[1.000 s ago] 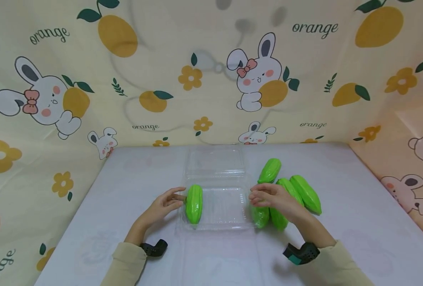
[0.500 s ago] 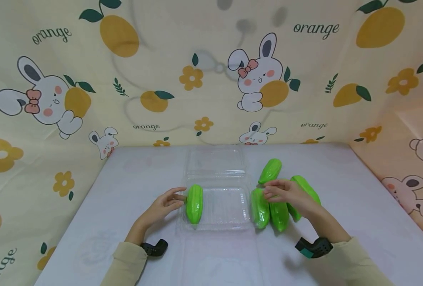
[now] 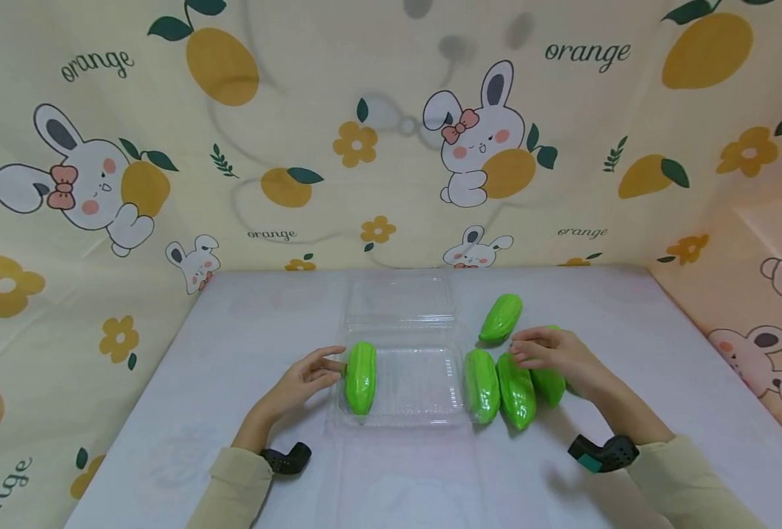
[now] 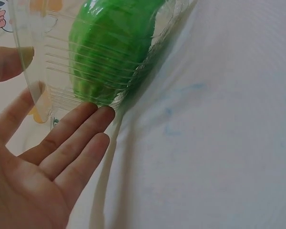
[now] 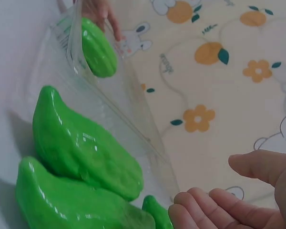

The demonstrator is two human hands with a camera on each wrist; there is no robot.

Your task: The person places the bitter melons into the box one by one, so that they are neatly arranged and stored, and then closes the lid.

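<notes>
A clear plastic clamshell box stands on the table with its lid laid back. In its left end lies a glossy, elongated green toy vegetable. My left hand is beside that end, its extended fingertips at the box wall in the left wrist view. Right of the box, a row of similar green vegetables lies close together, with another one behind. Above the row is my right hand, fingers bent slightly and holding nothing. It hides part of the vegetables at the right.
The lid extends toward the back of the table. A printed cloth with rabbits and oranges hangs behind and at both sides. White cloth covers the tabletop.
My right hand has moved right, away from the box's right edge and over the row, uncovering the vegetables nearest the box. The left hand has stayed at the box's left side.
</notes>
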